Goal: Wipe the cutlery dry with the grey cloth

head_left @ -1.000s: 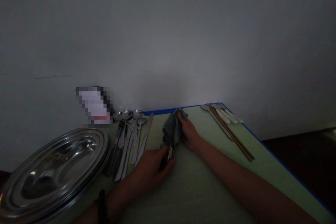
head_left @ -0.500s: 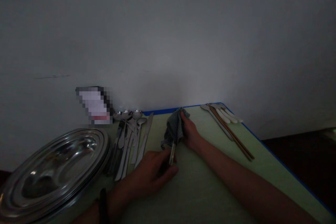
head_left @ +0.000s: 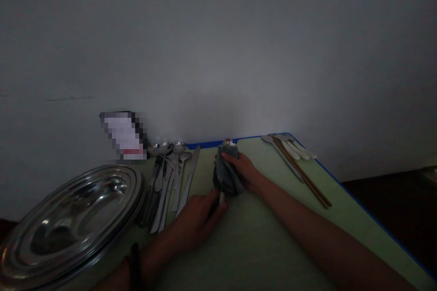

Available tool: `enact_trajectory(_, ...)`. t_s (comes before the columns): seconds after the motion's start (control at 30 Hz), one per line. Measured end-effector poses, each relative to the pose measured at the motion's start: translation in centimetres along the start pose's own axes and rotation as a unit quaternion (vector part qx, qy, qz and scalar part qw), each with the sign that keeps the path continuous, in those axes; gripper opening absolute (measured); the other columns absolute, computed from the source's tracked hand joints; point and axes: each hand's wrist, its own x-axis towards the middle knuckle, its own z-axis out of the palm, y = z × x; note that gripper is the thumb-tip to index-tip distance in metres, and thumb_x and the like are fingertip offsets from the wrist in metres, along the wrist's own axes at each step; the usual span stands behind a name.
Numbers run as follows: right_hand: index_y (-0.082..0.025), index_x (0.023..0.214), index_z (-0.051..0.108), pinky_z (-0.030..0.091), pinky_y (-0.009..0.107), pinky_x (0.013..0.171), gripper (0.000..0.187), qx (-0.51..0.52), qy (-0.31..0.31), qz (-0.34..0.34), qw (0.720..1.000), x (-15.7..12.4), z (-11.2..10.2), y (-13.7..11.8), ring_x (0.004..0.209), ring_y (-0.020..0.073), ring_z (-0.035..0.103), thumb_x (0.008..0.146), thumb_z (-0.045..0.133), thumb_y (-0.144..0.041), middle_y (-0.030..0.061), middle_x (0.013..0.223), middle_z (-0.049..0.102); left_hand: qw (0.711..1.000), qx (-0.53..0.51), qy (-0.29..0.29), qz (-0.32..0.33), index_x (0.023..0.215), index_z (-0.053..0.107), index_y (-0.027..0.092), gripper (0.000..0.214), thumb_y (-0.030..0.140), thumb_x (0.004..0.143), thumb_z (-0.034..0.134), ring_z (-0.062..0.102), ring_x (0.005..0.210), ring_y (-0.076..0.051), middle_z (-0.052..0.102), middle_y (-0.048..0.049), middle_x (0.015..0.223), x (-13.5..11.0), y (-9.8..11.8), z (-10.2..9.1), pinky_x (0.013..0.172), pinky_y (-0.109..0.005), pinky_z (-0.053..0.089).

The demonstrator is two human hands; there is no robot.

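My left hand (head_left: 201, 213) is closed on the handle end of a metal spoon (head_left: 222, 198). The spoon's shiny head shows past the far side of a grey-blue cloth (head_left: 229, 173), which hides its middle. My right hand (head_left: 244, 170) grips the cloth around the spoon, thumb lying on top. To the left of my left hand lies a group of metal cutlery, with several spoons (head_left: 179, 147) and a table knife (head_left: 189, 182) nearest.
Stacked oval steel plates (head_left: 136, 191) stand at the left. A blurred-out phone-like device (head_left: 124, 136) leans on the wall. Right of my hands lie wooden chopsticks (head_left: 307, 179), a metal utensil (head_left: 285, 161) and white-handled cutlery (head_left: 292, 151). The green table (head_left: 259, 241) has a blue edge.
My right hand has shifted slightly nearer along the spoon with the cloth, its thumb now over the top. The spoon's head has come into view beyond the cloth, and less handle shows.
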Motion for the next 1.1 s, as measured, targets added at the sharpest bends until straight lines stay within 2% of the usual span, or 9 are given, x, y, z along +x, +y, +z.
enact_trajectory(0.1,-0.016,0.085,0.060,0.050,0.030,0.065,0.025,0.011,0.010,0.001,1.000,0.2,-0.2,0.1,0.065,0.0157,0.063,0.067,0.066,-0.032,0.0033,0.073,0.067,1.000,-0.001,0.007,0.002,0.080,0.046,0.018,0.023,0.034,0.090,0.031,0.049,0.055,-0.013,0.052,0.0021,0.063,0.1,0.1,0.0,0.050,-0.023,0.033)
enact_trajectory(0.17,-0.017,0.086,0.058,0.050,0.031,0.068,0.026,0.036,0.040,-0.002,0.999,0.4,-0.4,0.1,0.070,0.0161,0.063,0.069,0.064,-0.037,0.0028,0.075,0.067,1.000,-0.002,0.008,0.012,0.077,0.045,0.019,0.021,0.031,0.089,0.033,0.047,0.054,-0.011,0.050,0.0029,0.062,0.0,0.2,0.0,0.050,-0.022,0.032)
enact_trajectory(0.27,-0.019,0.085,0.057,0.050,0.031,0.069,0.030,0.085,0.088,-0.014,0.992,0.8,-0.6,-0.1,0.075,0.0167,0.063,0.075,0.055,-0.047,0.0030,0.075,0.067,0.999,0.018,-0.001,0.044,0.071,0.045,0.019,0.019,0.027,0.087,0.037,0.046,0.053,-0.010,0.050,0.0032,0.062,-0.1,0.3,0.1,0.051,-0.022,0.031)
enact_trajectory(0.37,-0.019,0.081,0.056,0.049,0.030,0.067,0.036,0.093,0.097,-0.036,0.990,0.8,-0.7,-0.2,0.074,0.0168,0.062,0.076,0.048,-0.053,0.0039,0.074,0.066,0.996,0.049,-0.011,0.073,0.067,0.045,0.018,0.018,0.025,0.084,0.041,0.045,0.053,-0.010,0.049,0.0035,0.061,-0.3,0.2,-0.1,0.053,-0.022,0.031)
enact_trajectory(0.53,-0.018,0.079,0.057,0.046,0.027,0.061,0.044,-0.031,0.142,-0.064,0.987,0.4,-0.4,0.1,0.069,0.0162,0.060,0.070,0.050,-0.061,0.0032,0.071,0.065,0.995,0.063,-0.032,0.077,0.074,0.048,0.018,0.019,0.029,0.086,0.038,0.048,0.058,-0.012,0.053,0.0012,0.065,-0.5,0.3,-0.4,0.056,-0.023,0.034)
enact_trajectory(0.67,-0.017,0.075,0.058,0.044,0.027,0.060,0.046,-0.175,0.183,-0.112,0.961,0.3,-0.3,0.4,0.067,0.0161,0.058,0.067,0.052,-0.061,0.0018,0.069,0.063,0.996,0.022,-0.037,0.080,0.081,0.048,0.018,0.018,0.030,0.088,0.036,0.049,0.061,-0.013,0.054,0.0006,0.070,-0.5,0.5,-0.5,0.058,-0.024,0.035)
enact_trajectory(0.8,-0.016,0.079,0.060,0.044,0.027,0.063,0.042,-0.198,0.170,-0.116,0.958,0.2,-0.3,0.5,0.069,0.0159,0.058,0.068,0.055,-0.056,0.0014,0.073,0.064,0.997,-0.046,-0.038,0.044,0.081,0.047,0.018,0.021,0.031,0.089,0.032,0.049,0.063,-0.013,0.053,0.0002,0.072,-0.4,0.6,-0.8,0.058,-0.023,0.037)
enact_trajectory(0.97,-0.016,0.084,0.061,0.046,0.029,0.067,0.041,-0.133,0.103,-0.088,0.982,0.3,-0.6,0.8,0.071,0.0174,0.060,0.065,0.061,-0.051,0.0035,0.075,0.066,0.993,-0.120,-0.012,0.016,0.081,0.046,0.017,0.013,0.024,0.086,0.036,0.050,0.068,-0.013,0.054,0.0000,0.074,-0.2,0.4,-0.8,0.060,-0.021,0.039)
enact_trajectory(1.1,-0.016,0.086,0.061,0.048,0.031,0.068,0.041,-0.120,0.087,-0.096,0.984,0.7,-0.9,1.3,0.073,0.0187,0.061,0.063,0.062,-0.050,0.0036,0.074,0.067,0.990,-0.141,-0.003,-0.003,0.087,0.047,0.017,0.011,0.017,0.079,0.040,0.052,0.068,-0.013,0.055,0.0002,0.077,-0.1,0.2,-0.6,0.061,-0.021,0.039)
